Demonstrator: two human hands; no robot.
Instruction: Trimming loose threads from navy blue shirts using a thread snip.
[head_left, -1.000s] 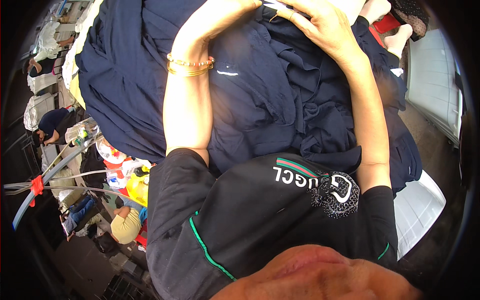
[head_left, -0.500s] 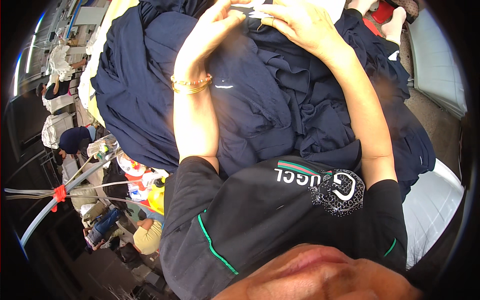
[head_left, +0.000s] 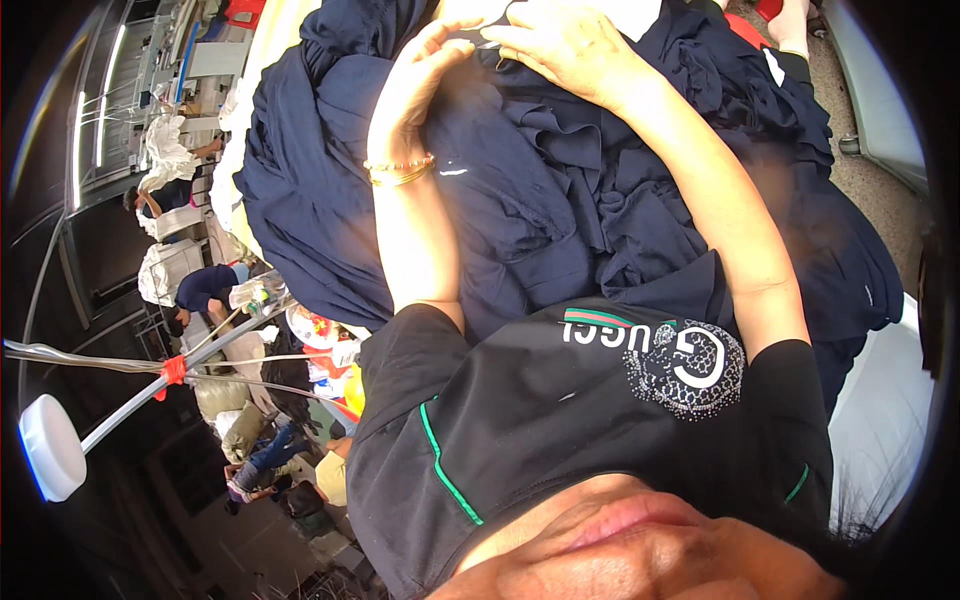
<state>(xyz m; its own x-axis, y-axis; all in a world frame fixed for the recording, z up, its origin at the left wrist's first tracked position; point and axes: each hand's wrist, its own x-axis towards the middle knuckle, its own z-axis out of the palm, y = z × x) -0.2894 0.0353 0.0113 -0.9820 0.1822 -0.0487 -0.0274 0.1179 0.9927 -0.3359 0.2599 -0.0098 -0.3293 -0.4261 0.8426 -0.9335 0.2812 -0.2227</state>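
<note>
A large heap of dark navy cloth (head_left: 520, 200) lies across my lap and in front of me. At its far side, near the top edge, my left hand (head_left: 425, 70) has its fingers curved, with a gap between thumb and fingers and nothing visible between them. Close to its right is my right hand (head_left: 570, 50), its fingers bent toward the left hand. A tiny whitish piece (head_left: 487, 44) shows at the right fingertips; its kind is too small to make out. Gold bracelets (head_left: 400, 170) circle my left wrist.
A pale surface (head_left: 630, 15) lies beyond my right hand. On the left, a metal rod (head_left: 215, 345) with a red tie (head_left: 174, 371) and cables crosses the view. Several people sit at work further left. A white panel (head_left: 875, 90) stands at right.
The view has swung, so the workroom on the left shows further right and a white rounded object has appeared. White pieces between my hands show less. Both hands remain over the navy cloth.
</note>
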